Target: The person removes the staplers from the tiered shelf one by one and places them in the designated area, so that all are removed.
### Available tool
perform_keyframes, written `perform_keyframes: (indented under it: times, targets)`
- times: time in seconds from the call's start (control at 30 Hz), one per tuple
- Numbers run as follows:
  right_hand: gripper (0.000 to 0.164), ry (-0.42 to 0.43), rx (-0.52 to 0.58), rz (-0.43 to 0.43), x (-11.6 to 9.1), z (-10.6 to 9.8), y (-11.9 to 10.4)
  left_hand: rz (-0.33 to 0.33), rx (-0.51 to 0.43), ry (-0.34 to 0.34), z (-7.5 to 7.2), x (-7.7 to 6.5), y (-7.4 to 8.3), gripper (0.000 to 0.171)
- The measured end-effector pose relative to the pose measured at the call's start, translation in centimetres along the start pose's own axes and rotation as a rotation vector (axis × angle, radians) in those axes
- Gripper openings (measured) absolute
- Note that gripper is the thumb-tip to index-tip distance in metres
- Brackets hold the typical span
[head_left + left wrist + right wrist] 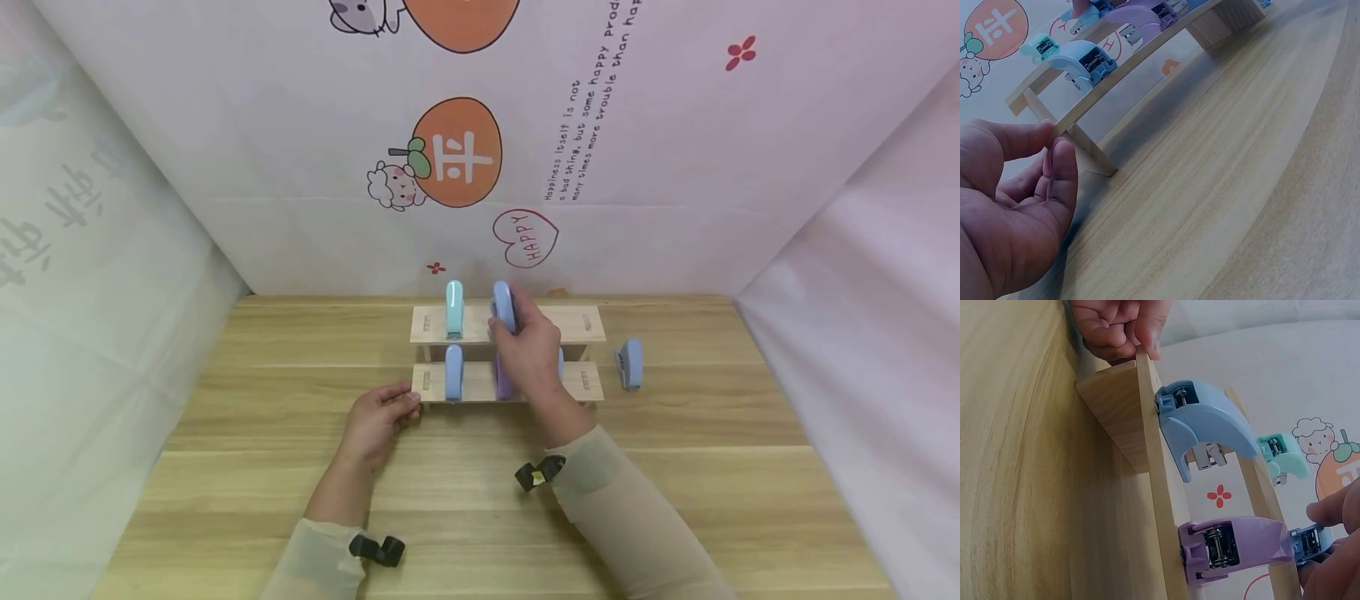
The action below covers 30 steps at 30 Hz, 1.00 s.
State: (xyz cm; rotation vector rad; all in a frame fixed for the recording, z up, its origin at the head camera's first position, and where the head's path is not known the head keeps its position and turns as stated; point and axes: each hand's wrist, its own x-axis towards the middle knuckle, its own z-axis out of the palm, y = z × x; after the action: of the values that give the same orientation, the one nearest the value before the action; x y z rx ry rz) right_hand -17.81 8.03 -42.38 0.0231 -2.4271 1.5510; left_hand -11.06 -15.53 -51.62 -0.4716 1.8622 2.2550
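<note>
At the far left of my head view, the left hand (375, 421) has its thumb and index finger closed on the left end of the wooden rack (476, 380), pinching the lower board's edge; my left wrist view shows its other fingers curled beneath. Just right of it I see a mint stapler (454, 310) on the upper board and a sky-blue stapler (453, 373) on the lower one, in front of it. Next comes a purple stapler (502, 385), also on the lower board, with the periwinkle stapler (503, 303) farther back, at the upper board. The right hand (531, 346) grips that one between thumb and fingers, closed to its width; I cannot tell whether its base touches the wood. Past the hand I make out part of a half-hidden blue stapler (560, 363), and rightmost, beside the rack, a grey-blue stapler (632, 364) sits on the table (720, 433).
</note>
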Motion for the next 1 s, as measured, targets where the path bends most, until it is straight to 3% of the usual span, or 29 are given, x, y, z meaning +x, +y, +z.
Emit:
perform_keyframes:
  times: [0.63, 1.0]
  targets:
    - [0.058, 0.032, 0.03, 0.039, -0.5, -1.1, -0.1, -0.013, -0.016, 0.009, 0.1, -0.5, 0.2, 0.041]
    - [0.056, 0.108, 0.126, -0.02, -0.7, -2.5, 0.4, 0.008, -0.097, 0.052, 0.9, -0.7, -0.1, 0.037]
